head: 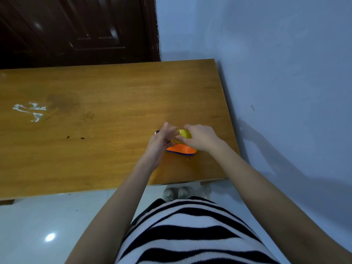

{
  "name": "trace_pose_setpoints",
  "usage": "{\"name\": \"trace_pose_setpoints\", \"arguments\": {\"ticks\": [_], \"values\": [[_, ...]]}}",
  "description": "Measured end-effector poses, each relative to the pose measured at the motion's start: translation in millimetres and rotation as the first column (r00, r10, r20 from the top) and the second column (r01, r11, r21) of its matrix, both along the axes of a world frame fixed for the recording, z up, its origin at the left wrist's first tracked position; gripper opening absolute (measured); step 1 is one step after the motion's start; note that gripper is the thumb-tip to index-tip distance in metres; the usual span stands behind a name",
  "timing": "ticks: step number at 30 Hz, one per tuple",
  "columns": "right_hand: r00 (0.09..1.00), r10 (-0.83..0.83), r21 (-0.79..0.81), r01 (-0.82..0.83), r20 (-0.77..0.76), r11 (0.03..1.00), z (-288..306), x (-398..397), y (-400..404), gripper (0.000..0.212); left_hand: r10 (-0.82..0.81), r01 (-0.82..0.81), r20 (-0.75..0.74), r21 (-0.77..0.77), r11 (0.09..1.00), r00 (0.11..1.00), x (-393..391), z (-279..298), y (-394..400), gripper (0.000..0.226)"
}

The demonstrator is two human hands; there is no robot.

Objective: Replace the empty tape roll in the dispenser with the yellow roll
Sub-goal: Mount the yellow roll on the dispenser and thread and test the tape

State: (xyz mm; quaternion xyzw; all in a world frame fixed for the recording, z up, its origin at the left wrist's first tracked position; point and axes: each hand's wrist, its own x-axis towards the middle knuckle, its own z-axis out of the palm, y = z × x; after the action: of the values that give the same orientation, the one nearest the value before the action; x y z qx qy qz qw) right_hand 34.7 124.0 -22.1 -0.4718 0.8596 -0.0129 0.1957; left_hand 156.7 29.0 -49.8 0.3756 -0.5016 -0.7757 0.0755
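Observation:
An orange and blue tape dispenser (182,150) sits on the wooden table (106,103) near its right front corner. The yellow roll (184,133) shows above the dispenser, between my two hands. My right hand (200,137) wraps over the yellow roll from the right, fingers curled on it. My left hand (162,141) is at the dispenser's left end, fingers partly extended and touching near the roll; whether it grips the dispenser is hidden. No empty roll is visible.
A blue wall (276,73) runs along the table's right edge. A dark wooden door (76,29) stands behind the table. White smears (30,110) and dark specks (75,138) mark the tabletop on the left. My shoes (178,193) show on the tiled floor.

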Motion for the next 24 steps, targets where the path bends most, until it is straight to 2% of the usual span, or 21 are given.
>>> {"name": "trace_pose_setpoints", "arguments": {"ticks": [1,2,8,12,13,15,17,20,24], "values": [[0.999,-0.016,-0.006,0.016,0.037,1.0,-1.4,0.2,1.0,0.055,0.015,-0.015,-0.008,-0.044,0.999,1.0,2.4,-3.7,2.5,0.032],[0.997,-0.026,-0.013,0.027,0.068,1.0,-2.5,0.5,2.3,0.054,0.033,-0.034,-0.006,-0.092,0.995,0.999,4.5,-6.3,5.4,0.028],[0.97,-0.079,-0.036,0.089,0.231,0.995,-4.8,3.7,7.5,0.055,0.222,-0.217,-0.013,-0.259,0.941,0.975,-8.7,-2.3,22.4,0.02],[0.88,-0.09,-0.131,0.169,0.466,0.977,-2.1,4.9,12.9,0.054,0.342,-0.323,-0.003,-0.331,0.886,0.94,-13.8,-6.6,22.4,0.017],[0.897,-0.065,-0.141,0.14,0.437,0.98,-2.1,4.9,14.1,0.06,0.348,-0.322,0.013,-0.348,0.88,0.937,-12.8,-8.2,21.1,0.017],[0.977,0.025,-0.134,0.003,0.211,0.991,-3.8,7.7,15.1,0.071,0.353,-0.314,0.035,-0.387,0.867,0.935,-11.9,-9.7,19.7,0.016],[0.997,0.03,-0.158,-0.018,0.076,0.987,-4.7,11.3,13.0,0.071,0.333,-0.274,0.059,-0.446,0.852,0.941,-11.9,-9.0,20.4,0.018],[0.998,-0.025,-0.168,0.033,0.049,0.985,-5.4,15.4,8.5,0.065,0.314,-0.194,0.124,-0.561,0.805,0.941,-7.9,-4.8,22.9,0.022],[0.998,-0.013,-0.19,0.026,0.068,0.981,-7.9,15.7,11.4,0.06,0.264,-0.067,0.182,-0.694,0.717,0.947,1.0,-4.7,20.8,0.026]]}}
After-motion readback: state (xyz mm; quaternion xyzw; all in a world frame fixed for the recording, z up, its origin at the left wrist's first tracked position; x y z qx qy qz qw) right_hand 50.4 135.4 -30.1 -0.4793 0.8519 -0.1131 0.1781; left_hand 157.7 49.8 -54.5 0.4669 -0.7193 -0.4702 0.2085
